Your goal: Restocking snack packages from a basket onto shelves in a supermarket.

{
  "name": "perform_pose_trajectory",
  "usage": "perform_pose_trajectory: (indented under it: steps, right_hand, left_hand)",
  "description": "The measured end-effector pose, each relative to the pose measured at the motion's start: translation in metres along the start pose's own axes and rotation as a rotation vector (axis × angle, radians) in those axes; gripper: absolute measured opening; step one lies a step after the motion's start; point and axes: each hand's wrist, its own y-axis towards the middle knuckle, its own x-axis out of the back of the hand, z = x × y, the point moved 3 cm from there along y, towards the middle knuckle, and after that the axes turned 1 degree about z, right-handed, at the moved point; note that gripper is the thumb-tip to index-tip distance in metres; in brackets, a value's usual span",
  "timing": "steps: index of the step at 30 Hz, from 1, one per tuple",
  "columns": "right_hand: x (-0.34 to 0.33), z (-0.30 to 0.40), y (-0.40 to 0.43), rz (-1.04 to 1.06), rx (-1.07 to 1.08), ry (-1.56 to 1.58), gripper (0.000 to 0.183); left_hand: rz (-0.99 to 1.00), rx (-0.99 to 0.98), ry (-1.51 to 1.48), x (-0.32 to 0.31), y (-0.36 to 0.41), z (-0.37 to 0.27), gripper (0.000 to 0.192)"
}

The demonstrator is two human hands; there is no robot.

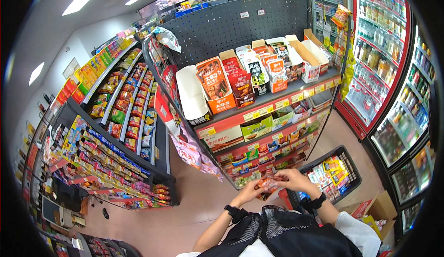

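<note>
In front of my chest, my left hand (248, 192) and my right hand (295, 180) hold small red snack packets (267, 185) between them. How many packets there are cannot be made out. Beyond them stands a dark metal display shelf (222, 121). Its top deck carries open card boxes, among them an orange box of snack packets (215, 83), a box of red packets (239, 80) and an orange-and-white box (277, 76). An empty white box (190, 92) sits at the left end. Just right of my right hand is a black plastic basket (354, 168) filled with assorted packets.
Drinks fridges (380, 55) line the right side. An open cardboard carton (383, 205) stands on the floor by my right arm. At left is a shelf unit of bagged snacks (121, 104). Pink bags (194, 156) hang from the display shelf's left side.
</note>
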Motion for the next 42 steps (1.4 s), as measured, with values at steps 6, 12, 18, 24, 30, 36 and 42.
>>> perform_pose_trajectory:
  steps: [6,12,18,24,30,36,42]
  right_hand:
    - [0.025,-0.005,0.009,-0.068,0.154,-0.235,0.019]
    - [0.110,0.090,0.117,-0.256,0.625,-0.374,0.020]
    - [0.164,0.209,0.197,-0.531,0.874,-0.492,0.010]
    - [0.145,0.223,0.272,-0.546,0.894,-0.684,0.012]
    - [0.106,0.183,0.341,-0.353,0.612,-0.962,0.018]
    - [0.088,0.177,0.372,-0.560,0.545,-1.140,0.021]
    - [0.083,0.184,0.376,-0.727,0.420,-1.187,0.045]
  left_hand:
    - [-0.072,0.146,0.008,-0.027,0.006,-0.018,0.037]
    - [-0.373,0.042,-0.200,0.001,-0.019,-0.012,0.030]
    - [-0.445,0.112,-0.319,0.035,-0.053,0.018,0.023]
    - [-0.519,0.062,-0.328,0.073,-0.082,0.044,0.019]
    - [-0.462,0.139,-0.336,0.097,-0.099,0.071,0.018]
    - [-0.322,0.120,-0.336,0.099,-0.088,0.080,0.017]
    - [-0.182,0.133,-0.252,0.097,-0.084,0.093,0.021]
